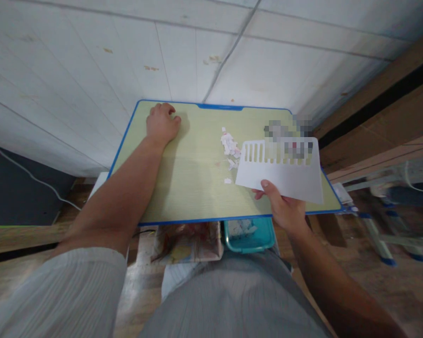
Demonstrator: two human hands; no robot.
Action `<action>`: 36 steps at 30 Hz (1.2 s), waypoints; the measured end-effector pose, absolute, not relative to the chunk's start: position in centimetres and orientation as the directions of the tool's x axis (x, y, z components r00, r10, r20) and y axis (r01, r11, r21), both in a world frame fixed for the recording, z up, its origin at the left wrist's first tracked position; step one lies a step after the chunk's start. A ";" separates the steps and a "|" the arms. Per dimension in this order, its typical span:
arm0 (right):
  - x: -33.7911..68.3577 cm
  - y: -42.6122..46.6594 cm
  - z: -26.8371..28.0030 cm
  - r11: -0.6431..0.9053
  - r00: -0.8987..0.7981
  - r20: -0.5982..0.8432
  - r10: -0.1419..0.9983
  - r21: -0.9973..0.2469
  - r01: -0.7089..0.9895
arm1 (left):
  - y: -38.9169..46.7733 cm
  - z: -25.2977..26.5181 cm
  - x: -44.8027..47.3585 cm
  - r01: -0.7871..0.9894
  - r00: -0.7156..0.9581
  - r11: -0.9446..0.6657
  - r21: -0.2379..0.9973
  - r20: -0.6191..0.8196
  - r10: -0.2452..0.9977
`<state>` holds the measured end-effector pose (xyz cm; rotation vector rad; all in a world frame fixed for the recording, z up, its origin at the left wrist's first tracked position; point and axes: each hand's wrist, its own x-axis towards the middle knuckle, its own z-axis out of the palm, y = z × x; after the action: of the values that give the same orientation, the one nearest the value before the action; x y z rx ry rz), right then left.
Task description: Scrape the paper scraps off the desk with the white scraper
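Note:
A table top point(193, 188) of pale yellow-green with a blue edge lies in front of me. Toward its far left corner rests my left hand point(162, 124), fingers loosely curled, a gap between thumb and forefinger, nothing seen in it. My right hand point(285, 206) grips a thin white slotted panel point(282, 178), thumb on top and fingers underneath. The panel is held over the right side of the table, its row of slots toward the wall. Just left of it lies a small heap of torn white paper scraps point(229, 144), with a few loose bits nearer me.
A blurred-out item point(282, 129) sits at the table's far right. Below the near edge are a teal basket point(252, 241) with whitish pieces in it and a box point(193, 241). A white wall point(183, 61) with a grey cable point(229, 54) stands behind; cardboard point(380, 112) is at right.

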<state>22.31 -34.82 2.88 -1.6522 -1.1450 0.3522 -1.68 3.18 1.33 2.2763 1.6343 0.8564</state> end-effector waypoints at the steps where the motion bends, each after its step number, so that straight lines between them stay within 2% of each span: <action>1: 22.1 -34.7 3.0 0.005 0.499 0.296 0.815 -0.863 0.505 | 3.1 1.4 -1.7 0.795 0.214 -0.359 0.490 0.326 0.921; 9: 21.8 -34.1 2.9 -0.021 0.445 0.231 0.865 -0.870 0.493 | 2.1 2.5 -1.5 0.775 0.208 -0.328 0.541 0.272 0.940; 16: 24.1 -36.3 3.3 0.009 0.454 0.287 0.844 -0.853 0.522 | 0.9 3.3 -1.0 0.823 0.214 -0.326 0.466 0.278 0.937; 19: 24.6 -36.9 3.7 0.024 0.435 0.256 0.863 -0.881 0.472 | 0.6 3.4 -0.9 0.828 0.243 -0.348 0.439 0.279 0.929; 24: 24.9 -36.9 4.1 0.011 0.480 0.171 0.861 -0.948 0.318 | 0.6 3.4 -1.1 0.809 0.255 -0.364 0.462 0.281 0.925; 30: 25.2 -36.5 3.9 -0.003 0.432 0.153 0.889 -0.940 0.340 | 0.6 3.4 -1.1 0.816 0.256 -0.359 0.453 0.274 0.927; 36: 25.6 -36.7 3.2 -0.004 0.467 0.080 0.881 -0.985 0.175 | 0.4 3.5 -0.9 0.812 0.254 -0.355 0.463 0.267 0.930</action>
<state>25.62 -36.69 3.17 -1.4955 -0.9708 0.7241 -0.94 0.39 3.52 2.2938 1.6280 0.7401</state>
